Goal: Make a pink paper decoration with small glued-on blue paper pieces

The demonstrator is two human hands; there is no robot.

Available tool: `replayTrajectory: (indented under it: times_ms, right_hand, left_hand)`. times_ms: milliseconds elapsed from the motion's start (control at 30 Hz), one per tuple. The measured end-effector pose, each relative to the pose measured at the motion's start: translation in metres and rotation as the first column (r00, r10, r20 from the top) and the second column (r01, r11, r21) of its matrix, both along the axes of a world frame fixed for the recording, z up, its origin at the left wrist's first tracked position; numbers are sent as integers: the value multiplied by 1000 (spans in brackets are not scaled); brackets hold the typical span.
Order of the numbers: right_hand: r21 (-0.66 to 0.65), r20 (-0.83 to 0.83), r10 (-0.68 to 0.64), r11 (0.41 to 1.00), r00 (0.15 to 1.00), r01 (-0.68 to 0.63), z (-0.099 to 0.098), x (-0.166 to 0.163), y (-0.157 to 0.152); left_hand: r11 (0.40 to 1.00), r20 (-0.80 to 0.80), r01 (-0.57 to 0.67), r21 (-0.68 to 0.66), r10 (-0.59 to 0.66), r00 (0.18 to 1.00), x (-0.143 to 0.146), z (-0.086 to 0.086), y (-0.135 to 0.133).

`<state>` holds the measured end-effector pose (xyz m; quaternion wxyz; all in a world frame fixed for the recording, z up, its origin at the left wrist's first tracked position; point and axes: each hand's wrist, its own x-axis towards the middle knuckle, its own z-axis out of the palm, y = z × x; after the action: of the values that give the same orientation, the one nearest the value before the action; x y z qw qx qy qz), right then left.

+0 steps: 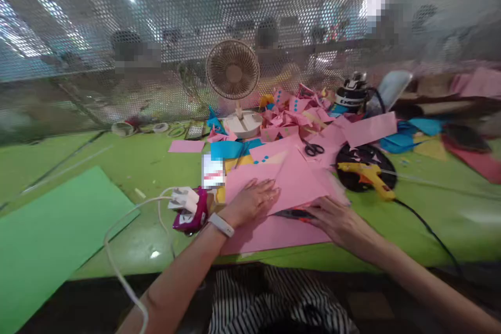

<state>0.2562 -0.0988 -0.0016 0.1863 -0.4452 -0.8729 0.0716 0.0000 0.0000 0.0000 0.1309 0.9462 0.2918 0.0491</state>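
Observation:
My left hand (253, 199), with a pale band on its wrist, lies flat on a sheet of pink paper (285, 177), fingers stretched out. Below that sheet's near edge, my right hand (337, 219) is closed on a dark, slim, pointed tool with red-orange parts (299, 214). The tool points left, between the raised edge and another pink sheet (270, 237) underneath. Its exact kind is unclear, and my fingers hide part of it. Black-handled scissors (313, 150) rest on pink paper beyond my hands.
A yellow glue gun (368, 175) sits on a black round plate (346, 185) at the right. Left are a purple power block (191, 222) with white plugs and cable, and green sheets (70, 224). Behind stand a fan (234, 73) and heaped pink scraps (291, 115).

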Motion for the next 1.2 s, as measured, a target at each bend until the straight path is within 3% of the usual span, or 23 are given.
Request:
replayTrajectory:
  times_ms: [167,1200]
  right_hand:
    - [55,-8,16,998,1000,-15,-3,-3,0]
    - [66,56,84,994,995,-88,-2,-19,8]
  left_hand:
    - [1000,4,6,7,-6,1000,-1,-6,0]
    - [1000,-23,5,0,-6,1000,0,-2,1]
